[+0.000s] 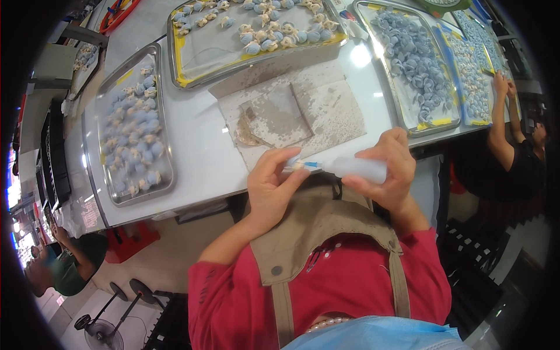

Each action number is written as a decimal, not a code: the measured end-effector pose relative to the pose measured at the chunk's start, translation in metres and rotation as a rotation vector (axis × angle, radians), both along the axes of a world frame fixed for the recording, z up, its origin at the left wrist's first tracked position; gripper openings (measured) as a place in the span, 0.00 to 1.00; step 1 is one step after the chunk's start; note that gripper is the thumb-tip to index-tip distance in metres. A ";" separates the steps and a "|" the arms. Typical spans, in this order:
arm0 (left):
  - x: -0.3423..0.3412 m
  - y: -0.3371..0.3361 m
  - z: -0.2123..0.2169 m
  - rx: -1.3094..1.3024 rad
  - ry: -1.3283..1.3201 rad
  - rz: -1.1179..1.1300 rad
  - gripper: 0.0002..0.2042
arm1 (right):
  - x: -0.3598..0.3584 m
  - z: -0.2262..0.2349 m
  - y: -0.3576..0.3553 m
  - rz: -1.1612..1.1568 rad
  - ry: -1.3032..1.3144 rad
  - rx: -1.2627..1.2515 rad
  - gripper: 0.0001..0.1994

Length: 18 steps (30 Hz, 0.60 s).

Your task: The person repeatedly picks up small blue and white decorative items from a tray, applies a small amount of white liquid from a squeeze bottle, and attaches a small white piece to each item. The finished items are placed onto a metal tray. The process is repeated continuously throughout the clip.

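Between the thumb and fingers of my left hand [269,185] is pinched a small cream and pale-blue figure piece [297,164], partly covered by the fingertips. My right hand [395,169] is wrapped round a translucent white squeeze bottle [364,169], tipped on its side. Its thin blue nozzle [312,164] points left and reaches the piece; whether it touches cannot be made out. Both hands are above the table's near edge, in front of a stained, opened-out cardboard sheet [341,111].
A metal tray [165,140] of small blue and cream figures lies left; another such tray [192,74] lies beyond the cardboard. At right, one tray [402,111] holds grey-blue cup-shaped pieces, beside a tray of small parts [472,81]. People work at far right [507,116] and lower left [79,265].
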<state>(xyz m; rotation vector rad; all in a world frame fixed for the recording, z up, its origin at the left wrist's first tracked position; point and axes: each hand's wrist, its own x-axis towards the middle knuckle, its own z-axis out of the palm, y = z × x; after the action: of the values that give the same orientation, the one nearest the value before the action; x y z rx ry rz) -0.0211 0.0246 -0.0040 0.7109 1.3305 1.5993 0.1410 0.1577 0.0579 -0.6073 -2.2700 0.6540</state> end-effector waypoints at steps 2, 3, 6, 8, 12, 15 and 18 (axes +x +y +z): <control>0.000 0.000 0.000 0.011 -0.001 0.001 0.16 | -0.002 0.001 -0.001 0.000 -0.011 0.008 0.18; 0.000 0.000 0.000 0.017 -0.002 0.001 0.16 | -0.003 0.002 -0.002 0.004 -0.012 0.014 0.18; 0.000 -0.001 0.000 -0.008 0.004 0.000 0.16 | -0.005 0.002 -0.002 0.018 -0.017 0.027 0.18; -0.001 -0.002 0.000 -0.002 0.017 0.003 0.16 | -0.006 0.002 -0.002 0.024 -0.027 0.034 0.17; -0.002 -0.002 0.003 -0.007 -0.013 -0.029 0.17 | -0.006 0.002 -0.001 0.005 -0.031 0.038 0.17; -0.001 -0.002 0.000 -0.002 -0.017 -0.031 0.18 | -0.005 0.001 -0.001 -0.012 -0.021 0.031 0.17; 0.000 -0.003 0.002 -0.053 -0.189 -0.034 0.18 | -0.004 0.002 0.000 -0.025 -0.013 0.004 0.17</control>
<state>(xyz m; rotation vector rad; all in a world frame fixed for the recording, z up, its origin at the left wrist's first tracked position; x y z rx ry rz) -0.0215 0.0211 -0.0023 0.5329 1.2122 1.5574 0.1374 0.1573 0.0597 -0.6383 -2.2718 0.6354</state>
